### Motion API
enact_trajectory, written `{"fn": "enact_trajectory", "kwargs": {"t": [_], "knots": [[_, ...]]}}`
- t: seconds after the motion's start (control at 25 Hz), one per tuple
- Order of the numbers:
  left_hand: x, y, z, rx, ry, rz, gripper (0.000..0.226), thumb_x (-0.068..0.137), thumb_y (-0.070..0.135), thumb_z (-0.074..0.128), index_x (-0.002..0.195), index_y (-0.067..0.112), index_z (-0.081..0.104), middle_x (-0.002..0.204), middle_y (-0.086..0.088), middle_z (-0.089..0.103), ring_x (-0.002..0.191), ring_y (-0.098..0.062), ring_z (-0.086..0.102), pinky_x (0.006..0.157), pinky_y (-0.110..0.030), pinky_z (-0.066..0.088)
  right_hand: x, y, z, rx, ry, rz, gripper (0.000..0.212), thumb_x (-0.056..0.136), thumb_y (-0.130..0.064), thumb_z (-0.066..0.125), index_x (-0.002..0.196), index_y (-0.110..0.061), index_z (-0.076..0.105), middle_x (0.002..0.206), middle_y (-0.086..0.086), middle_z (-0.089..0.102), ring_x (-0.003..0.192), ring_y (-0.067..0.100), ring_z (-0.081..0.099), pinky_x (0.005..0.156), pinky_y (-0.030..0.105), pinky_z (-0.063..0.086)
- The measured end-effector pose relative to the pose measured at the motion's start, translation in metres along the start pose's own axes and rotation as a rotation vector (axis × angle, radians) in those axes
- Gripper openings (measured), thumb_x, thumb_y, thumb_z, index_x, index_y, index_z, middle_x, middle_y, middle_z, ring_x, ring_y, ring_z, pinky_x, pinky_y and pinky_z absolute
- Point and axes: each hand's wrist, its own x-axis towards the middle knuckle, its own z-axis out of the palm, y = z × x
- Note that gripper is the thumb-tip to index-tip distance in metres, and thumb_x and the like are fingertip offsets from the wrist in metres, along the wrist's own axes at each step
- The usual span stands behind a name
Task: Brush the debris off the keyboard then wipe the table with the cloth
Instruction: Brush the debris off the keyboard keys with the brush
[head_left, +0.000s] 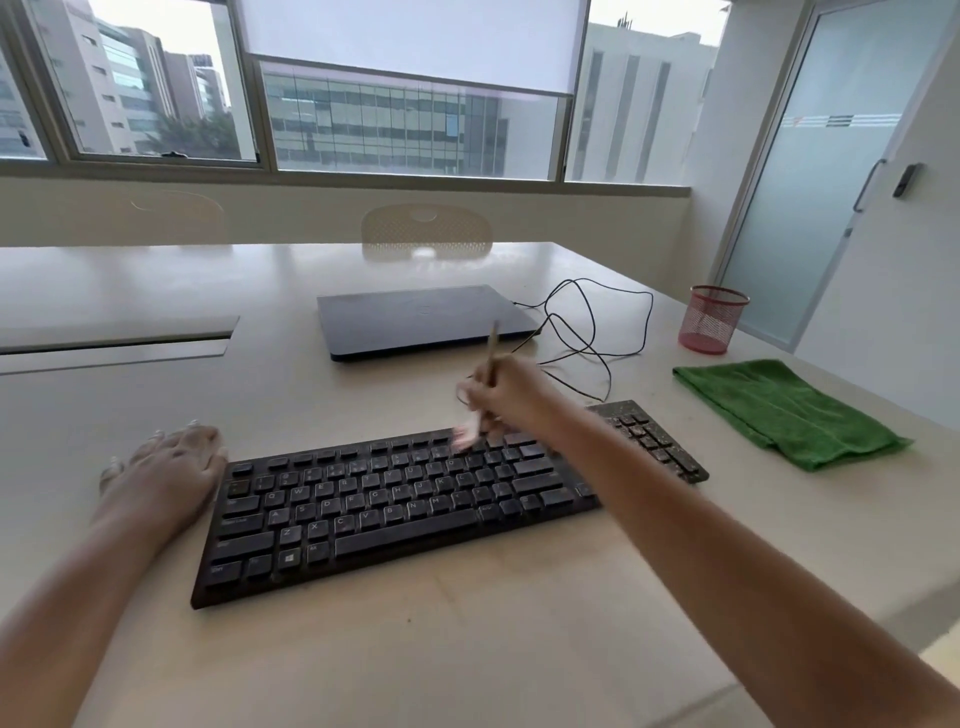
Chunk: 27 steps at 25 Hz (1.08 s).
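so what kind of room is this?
Probably an office or meeting room: a long shared table with a closed laptop and keyboard, a frosted glass door, and windows facing office blocks.

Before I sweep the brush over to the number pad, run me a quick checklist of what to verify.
1. Brush gripped in right hand: ok.
2. Left hand steadying keyboard at its left end: ok.
3. Number pad free of debris: not ok, specks remain.
4. Main keys brushed clean: cannot tell, blurred.
5. Green cloth within view on table for wiping: ok.
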Motion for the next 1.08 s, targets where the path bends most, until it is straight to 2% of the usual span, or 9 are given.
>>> {"fn": "enact_trajectory", "kwargs": {"t": [0.08, 0.16, 0.28, 0.36, 0.52, 0.72, 0.84, 0.96, 1.08], "knots": [[0.0, 0.003, 0.0, -0.005, -0.002, -0.016, 0.044, 0.099, 0.037, 0.032, 0.141, 0.024, 0.037, 0.152, -0.002, 0.033, 0.141, -0.025, 0.026, 0.112, -0.05, 0.019, 0.001, 0.016, -0.036, -0.237, 0.15, 0.111, 0.016, 0.094, -0.017, 0.052, 0.088, -0.003, 0.057, 0.071, 0.01, 0.061, 0.055, 0.016, 0.062, 0.061, 0.028, 0.058], [0.0, 0.004, -0.001, -0.004, -0.005, -0.011, 0.044, 0.099, 0.037, 0.031, 0.141, 0.024, 0.036, 0.152, -0.002, 0.032, 0.141, -0.025, 0.026, 0.112, -0.05, 0.019, 0.004, 0.009, -0.037, -0.206, 0.23, 0.034, 0.023, 0.095, -0.021, 0.052, 0.092, 0.0, 0.059, 0.071, 0.01, 0.062, 0.057, 0.016, 0.064, 0.063, 0.029, 0.059], [-0.002, 0.001, -0.004, -0.005, -0.019, -0.002, 0.047, 0.099, 0.04, 0.03, 0.144, 0.025, 0.033, 0.154, 0.001, 0.027, 0.143, -0.023, 0.021, 0.113, -0.048, 0.017, 0.001, -0.019, 0.002, 0.094, 0.03, -0.102, 0.02, 0.092, -0.022, 0.055, 0.087, -0.004, 0.059, 0.067, 0.004, 0.06, 0.045, 0.002, 0.058, 0.049, 0.013, 0.051], [-0.003, 0.002, -0.005, 0.01, -0.033, 0.003, 0.048, 0.099, 0.041, 0.029, 0.145, 0.025, 0.03, 0.155, 0.002, 0.024, 0.144, -0.021, 0.018, 0.114, -0.047, 0.016, 0.004, -0.012, 0.011, 0.11, -0.034, -0.105, 0.017, 0.091, -0.021, 0.056, 0.081, -0.008, 0.057, 0.07, 0.004, 0.061, 0.041, -0.001, 0.055, 0.047, 0.011, 0.049], [-0.007, 0.006, -0.007, 0.001, -0.033, 0.003, 0.048, 0.1, 0.04, 0.029, 0.145, 0.024, 0.029, 0.154, -0.001, 0.026, 0.144, -0.022, 0.018, 0.114, -0.047, 0.015, 0.007, 0.038, -0.041, -0.008, 0.062, 0.051, 0.016, 0.093, -0.017, 0.053, 0.08, -0.008, 0.057, 0.082, 0.012, 0.064, 0.038, -0.001, 0.054, 0.043, 0.011, 0.046], [-0.006, 0.007, -0.006, -0.009, -0.035, -0.006, 0.048, 0.1, 0.039, 0.027, 0.145, 0.024, 0.028, 0.155, 0.0, 0.024, 0.144, -0.023, 0.018, 0.114, -0.049, 0.015, 0.004, 0.068, -0.097, -0.075, 0.254, 0.139, 0.021, 0.092, -0.021, 0.056, 0.078, -0.006, 0.062, 0.071, 0.009, 0.065, 0.041, 0.003, 0.058, 0.042, 0.011, 0.046], [-0.006, 0.005, -0.007, -0.011, -0.036, -0.005, 0.049, 0.1, 0.04, 0.027, 0.146, 0.025, 0.026, 0.155, 0.001, 0.023, 0.144, -0.022, 0.017, 0.115, -0.049, 0.014, 0.011, 0.053, -0.083, 0.118, 0.17, 0.025, 0.023, 0.091, -0.028, 0.056, 0.08, -0.009, 0.063, 0.084, 0.013, 0.068, 0.052, 0.008, 0.06, 0.048, 0.016, 0.051], [-0.007, 0.004, -0.006, 0.003, -0.037, 0.015, 0.05, 0.1, 0.041, 0.027, 0.147, 0.025, 0.025, 0.156, 0.001, 0.022, 0.144, -0.021, 0.016, 0.115, -0.048, 0.014, 0.014, 0.054, -0.063, 0.082, 0.044, -0.028, 0.022, 0.092, -0.029, 0.053, 0.087, -0.009, 0.061, 0.089, 0.009, 0.07, 0.046, 0.0, 0.057, 0.046, 0.014, 0.047], [-0.004, 0.002, -0.005, 0.016, -0.029, 0.01, 0.05, 0.1, 0.041, 0.027, 0.147, 0.025, 0.024, 0.156, 0.001, 0.021, 0.144, -0.021, 0.016, 0.115, -0.048, 0.014, 0.012, 0.075, -0.071, -0.059, 0.171, 0.056, 0.024, 0.092, -0.027, 0.053, 0.091, -0.006, 0.064, 0.082, 0.004, 0.071, 0.041, -0.003, 0.053, 0.042, 0.01, 0.043]]}}
